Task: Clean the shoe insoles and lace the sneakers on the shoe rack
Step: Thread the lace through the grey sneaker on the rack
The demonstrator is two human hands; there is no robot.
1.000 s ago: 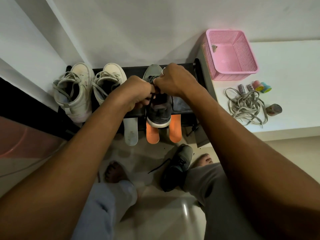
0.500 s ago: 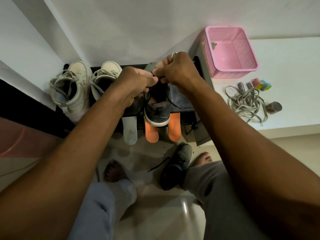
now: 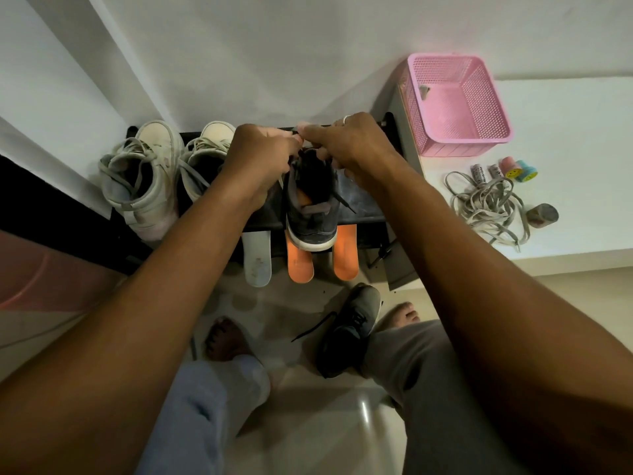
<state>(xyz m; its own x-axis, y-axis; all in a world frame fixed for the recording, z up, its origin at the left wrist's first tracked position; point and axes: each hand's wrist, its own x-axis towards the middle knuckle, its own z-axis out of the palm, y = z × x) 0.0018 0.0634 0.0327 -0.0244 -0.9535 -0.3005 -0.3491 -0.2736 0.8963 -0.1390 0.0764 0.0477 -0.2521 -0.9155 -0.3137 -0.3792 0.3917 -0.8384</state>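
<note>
Lacing the dark sneaker (image 3: 310, 214), which stands on the shoe rack (image 3: 363, 219), I see 2 curled hands: left hand (image 3: 260, 156) and right hand (image 3: 346, 145) pinch its black lace (image 3: 342, 202) above the tongue. I'd pull both ends even and taut, then thread.

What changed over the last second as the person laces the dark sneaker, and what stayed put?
The left hand and right hand slid along the dark sneaker toward the wall, drawing the black lace with them, fingers pinching it throughout. The sneaker, white sneakers, orange insoles and pink basket stayed put.
</note>
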